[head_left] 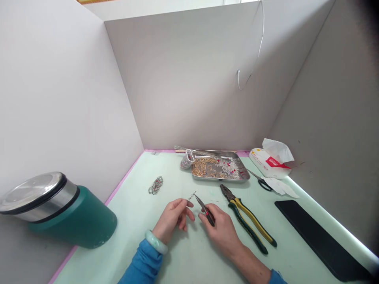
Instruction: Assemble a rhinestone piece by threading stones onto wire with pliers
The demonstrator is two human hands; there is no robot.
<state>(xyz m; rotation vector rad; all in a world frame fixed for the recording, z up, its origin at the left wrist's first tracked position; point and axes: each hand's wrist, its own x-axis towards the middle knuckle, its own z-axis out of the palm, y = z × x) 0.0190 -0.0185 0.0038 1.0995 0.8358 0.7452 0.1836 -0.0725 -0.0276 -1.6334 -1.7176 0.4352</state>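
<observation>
My left hand (pixel 174 217) pinches a short piece of fine metal chain (pixel 191 196) between thumb and fingertips, low over the pale green table (pixel 142 221). My right hand (pixel 220 228) grips small red-handled pliers (pixel 205 210), whose pointed tip sits right beside the chain piece. A light green bangle (pixel 156 241) circles my left wrist, and both sleeves are blue.
A metal tray of small beads (pixel 219 169) stands at the back, with a small bag (pixel 186 161) to its left. Yellow-green pliers (pixel 247 219), scissors (pixel 260 181), a tissue pack (pixel 269 162), a black slab (pixel 316 236), a chain bundle (pixel 155 185) and a green steel-lidded container (pixel 59 213) surround me.
</observation>
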